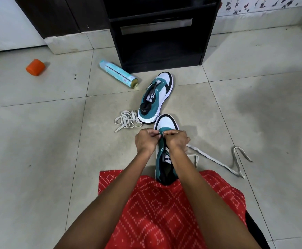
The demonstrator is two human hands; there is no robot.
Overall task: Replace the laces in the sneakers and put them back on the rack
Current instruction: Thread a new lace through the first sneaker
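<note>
Black rack (161, 42) stands at 12 o'clock, the unlaced far sneaker (157, 94) before it. The near sneaker (166, 123) lies with its long axis running 6 to 12, toe away. Left hand (145, 141) from 9 and right hand (178, 139) from 3 meet over its front eyelets, fingers (154, 134) curled tight, apparently pinching the white lace (216, 160), which trails toward 4 across the floor (38, 159).

Left of the grip: bare tile floor (38, 159), open. Just beyond it the second sneaker (155, 97) blocks, heel close to the near sneaker (166, 125) toe. Beyond-left: loose lace pile (127, 119), then spray can (117, 73), black rack (161, 42) behind. Right: threaded lace (218, 161) trails across the tiles.
</note>
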